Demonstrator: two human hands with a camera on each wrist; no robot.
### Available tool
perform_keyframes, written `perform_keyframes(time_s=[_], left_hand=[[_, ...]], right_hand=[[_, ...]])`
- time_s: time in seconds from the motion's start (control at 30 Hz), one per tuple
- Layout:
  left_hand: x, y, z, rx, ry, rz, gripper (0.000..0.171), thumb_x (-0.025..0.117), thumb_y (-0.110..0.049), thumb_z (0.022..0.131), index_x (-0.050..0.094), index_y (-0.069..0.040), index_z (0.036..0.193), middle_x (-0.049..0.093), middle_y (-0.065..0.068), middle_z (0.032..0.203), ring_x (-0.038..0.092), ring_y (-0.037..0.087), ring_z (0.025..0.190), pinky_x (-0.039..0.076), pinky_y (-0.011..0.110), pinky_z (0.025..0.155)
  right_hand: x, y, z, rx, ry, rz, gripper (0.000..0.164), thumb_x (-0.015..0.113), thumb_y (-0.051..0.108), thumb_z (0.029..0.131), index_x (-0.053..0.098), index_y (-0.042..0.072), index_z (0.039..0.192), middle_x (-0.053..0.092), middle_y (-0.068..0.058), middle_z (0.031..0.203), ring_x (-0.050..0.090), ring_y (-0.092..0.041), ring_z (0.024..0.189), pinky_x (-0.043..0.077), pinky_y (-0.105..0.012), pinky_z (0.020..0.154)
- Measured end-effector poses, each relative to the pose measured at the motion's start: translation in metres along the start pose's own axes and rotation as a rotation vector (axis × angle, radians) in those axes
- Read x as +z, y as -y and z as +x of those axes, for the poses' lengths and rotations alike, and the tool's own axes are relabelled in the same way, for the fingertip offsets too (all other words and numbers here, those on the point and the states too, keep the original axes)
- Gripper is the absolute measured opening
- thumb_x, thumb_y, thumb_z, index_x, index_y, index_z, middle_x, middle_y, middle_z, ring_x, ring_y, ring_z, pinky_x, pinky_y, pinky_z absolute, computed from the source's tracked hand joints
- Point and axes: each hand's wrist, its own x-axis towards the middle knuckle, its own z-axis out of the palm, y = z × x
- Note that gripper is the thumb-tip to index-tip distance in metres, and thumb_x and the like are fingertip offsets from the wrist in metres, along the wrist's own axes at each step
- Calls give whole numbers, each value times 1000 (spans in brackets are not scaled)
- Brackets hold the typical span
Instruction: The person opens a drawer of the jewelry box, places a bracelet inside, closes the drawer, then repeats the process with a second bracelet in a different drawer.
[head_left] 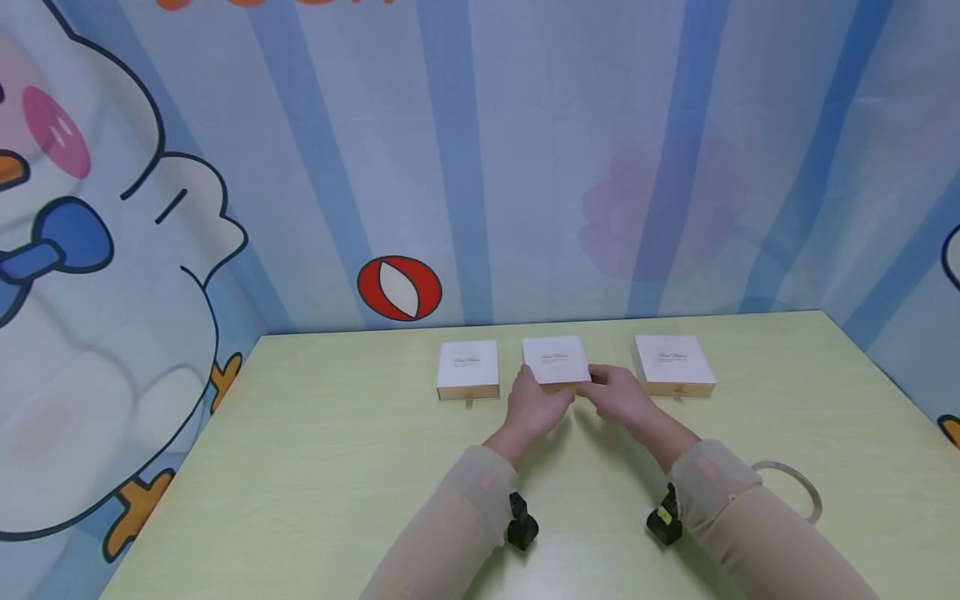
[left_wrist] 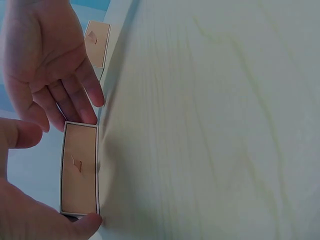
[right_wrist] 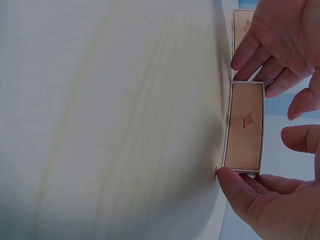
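Observation:
A white-topped drawer box [head_left: 557, 360] with small dark lettering sits between both hands, in the middle of a row of three. My left hand [head_left: 536, 404] touches its left end with its fingertips, and my right hand [head_left: 618, 396] touches the right end the same way. The wrist views show the box's tan drawer front [left_wrist: 80, 167], with a small tab [right_wrist: 249, 120] at its centre. Fingers of each hand lie extended at the box's ends, while the thumbs stand away from the front. The drawer front is flush with its white sleeve.
Similar boxes stand to the left [head_left: 468, 367] and right [head_left: 675, 364] on the pale green table [head_left: 337, 483]. Behind the far edge hangs a blue striped cartoon backdrop [head_left: 517, 167]. A pale loop [head_left: 806, 487] lies near the right sleeve.

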Motion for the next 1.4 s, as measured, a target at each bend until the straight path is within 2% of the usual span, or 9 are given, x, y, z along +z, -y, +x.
perform_keyframes(time_s=[0.07,0.17,0.3,0.43,0.77,1.0,1.4], left_hand=[[1,-1,0,17,-15,12,77,66,-26,84,27,2,145,37,19,146,44,30,123,43,43,96],[3,-2,-1,32,-32,43,76,65,-25,85,27,3,145,33,20,148,36,34,132,38,45,105],[5,-4,-5,56,-44,103,82,63,-26,85,19,5,148,19,23,154,20,39,142,28,47,113],[7,-8,-9,82,-42,151,83,62,-27,86,18,5,148,15,23,156,17,37,143,28,46,113],[13,-17,-17,96,-22,204,79,61,-29,88,20,0,149,13,16,158,16,33,145,26,47,114],[19,-22,-20,112,-7,193,77,60,-29,89,21,-3,150,14,12,158,15,29,145,25,46,114],[29,-30,-26,135,32,178,73,58,-27,89,24,-3,149,18,10,158,20,27,144,28,43,114]], right_hand=[[0,0,0,2,-4,-8,59,50,23,92,35,-3,143,40,-22,145,51,-28,116,51,-32,82],[-2,-1,-2,-11,-13,-35,59,50,24,93,36,-3,143,41,-22,144,54,-28,109,51,-30,78],[-5,-4,-3,-64,-32,-67,58,49,23,93,35,-6,142,41,-25,143,51,-36,120,48,-41,92],[-8,-7,-5,-108,-42,-72,57,49,19,94,33,-9,141,38,-30,143,42,-43,129,39,-49,104],[-18,-6,-20,-148,-54,-88,56,50,16,94,34,-10,140,36,-31,143,44,-44,127,40,-49,103],[-27,-10,-25,-132,-71,-131,56,49,19,95,33,-8,142,36,-28,145,42,-43,128,41,-50,102],[-40,-15,-32,-157,-101,-157,56,50,19,95,33,-9,142,36,-29,144,43,-44,127,41,-51,101]])
